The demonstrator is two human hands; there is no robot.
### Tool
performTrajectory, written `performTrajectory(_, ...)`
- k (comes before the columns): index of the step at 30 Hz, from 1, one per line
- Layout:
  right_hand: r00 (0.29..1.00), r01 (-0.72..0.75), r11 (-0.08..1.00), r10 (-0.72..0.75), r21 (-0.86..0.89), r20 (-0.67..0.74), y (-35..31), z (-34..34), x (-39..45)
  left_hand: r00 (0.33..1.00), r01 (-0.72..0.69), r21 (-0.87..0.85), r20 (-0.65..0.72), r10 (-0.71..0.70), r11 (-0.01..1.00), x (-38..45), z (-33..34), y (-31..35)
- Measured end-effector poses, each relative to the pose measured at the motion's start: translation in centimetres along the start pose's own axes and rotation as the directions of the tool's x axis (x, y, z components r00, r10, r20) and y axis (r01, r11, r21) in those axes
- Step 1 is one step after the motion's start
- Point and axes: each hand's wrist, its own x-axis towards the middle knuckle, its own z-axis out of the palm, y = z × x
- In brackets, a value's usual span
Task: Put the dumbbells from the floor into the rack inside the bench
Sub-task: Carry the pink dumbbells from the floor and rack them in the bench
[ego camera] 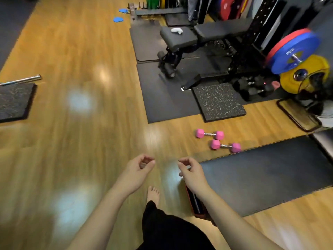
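Note:
Two pink dumbbells lie on the wooden floor to the right: the farther dumbbell (210,134) and the nearer dumbbell (225,145), close beside a black mat. A black bench (196,36) stands at the back right; dark dumbbells (252,86) sit low under the rack beside it. My left hand (139,168) and my right hand (190,170) hover low in the middle, both loosely curled with fingers bent and holding nothing. Both hands are well short of the pink dumbbells.
Black mats (270,174) cover the floor right and ahead, with a speckled pad (219,101). Blue and yellow weight plates (295,56) stand far right. A steel bar (21,80) and another speckled mat lie at the left. My bare foot (153,193) is below the hands.

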Motion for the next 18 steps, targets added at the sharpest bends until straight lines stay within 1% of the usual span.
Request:
performTrajectory(2,0.999,-0.04,0.999,0.04,0.012,-0.011,-1.9,0.7,2.7,0.999,0.005,0.028,0.034,-0.006,1.0,2.8,-1.8,0.7)
performTrajectory(5,0.999,-0.042,0.999,0.042,0.024,-0.022,-5.6,1.5,8.2,0.999,-0.027,0.041,0.039,0.025,0.999,9.0,-5.1,3.1)
performTrajectory(8,0.994,-0.048,0.993,0.059,0.109,-0.097,-8.7,1.3,13.2,0.998,-0.06,-0.002,0.005,0.06,0.998,15.2,-7.0,5.7)
performTrajectory(10,0.986,-0.007,0.989,0.031,0.148,-0.161,-10.0,1.1,15.7,0.997,-0.073,-0.049,0.01,0.073,0.996,18.2,-7.4,7.1)
performTrajectory(12,0.977,-0.01,0.986,0.044,0.164,-0.208,-11.0,1.0,18.2,0.995,-0.066,-0.046,0.077,0.069,0.997,21.7,-7.6,8.0)
performTrajectory(14,0.964,-0.016,0.982,0.065,0.186,-0.257,-11.6,1.1,20.3,0.987,-0.074,0.001,0.141,0.073,0.997,24.8,-7.7,9.2)
performTrajectory(18,0.926,-0.046,0.97,0.131,0.239,-0.353,-12.3,1.7,25.4,0.955,-0.136,0.053,0.273,0.116,0.989,32.9,-8.6,11.6)
